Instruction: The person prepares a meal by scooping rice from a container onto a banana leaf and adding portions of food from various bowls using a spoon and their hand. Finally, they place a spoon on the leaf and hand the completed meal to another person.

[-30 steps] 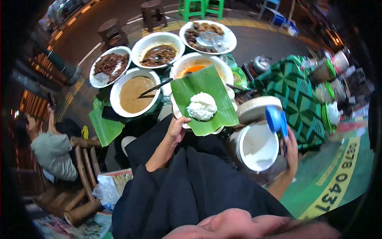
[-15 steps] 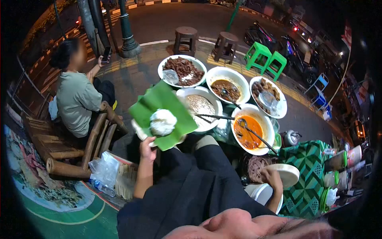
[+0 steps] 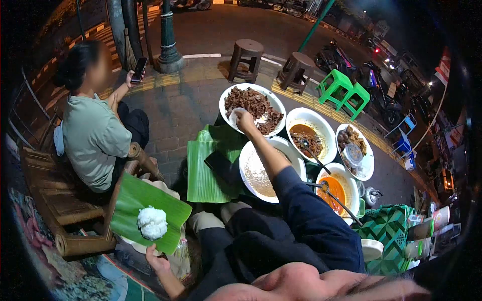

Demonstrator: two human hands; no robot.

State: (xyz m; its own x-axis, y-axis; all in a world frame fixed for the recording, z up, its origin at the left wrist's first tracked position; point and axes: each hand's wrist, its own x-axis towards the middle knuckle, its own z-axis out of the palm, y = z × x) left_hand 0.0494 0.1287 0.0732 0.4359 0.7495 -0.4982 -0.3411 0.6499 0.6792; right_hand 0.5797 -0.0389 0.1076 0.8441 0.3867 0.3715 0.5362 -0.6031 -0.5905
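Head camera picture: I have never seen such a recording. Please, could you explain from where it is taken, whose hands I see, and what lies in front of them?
The camera sits on a person's head and looks forward and down, so the wide, curved picture shows that person's own arms and lap. The left hand holds up a banana leaf with a mound of white rice on it. The right hand reaches to a white bowl of dark brown pieces; whether it grips anything there is unclear. Near it stand more bowls, one with beige sauce and one with orange sauce. On the left another person sits on a bamboo bench, holding a phone.
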